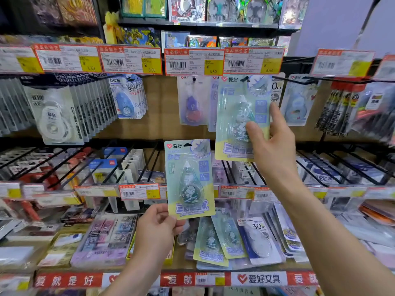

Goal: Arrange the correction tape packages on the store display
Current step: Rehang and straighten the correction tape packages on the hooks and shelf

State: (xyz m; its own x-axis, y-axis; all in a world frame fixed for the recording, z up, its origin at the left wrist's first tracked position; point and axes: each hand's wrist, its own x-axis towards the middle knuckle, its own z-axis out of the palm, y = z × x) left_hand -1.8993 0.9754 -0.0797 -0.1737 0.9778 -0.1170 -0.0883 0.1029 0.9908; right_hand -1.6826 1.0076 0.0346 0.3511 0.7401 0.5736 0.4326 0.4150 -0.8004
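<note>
Nearest the camera, the left hand pinched the bottom corner of a green correction tape package, holding it upright before the lower shelf. Higher up, the right hand gripped a matching package by its right edge at a hook beneath the price tags. More such packages lay on the shelf below
</note>
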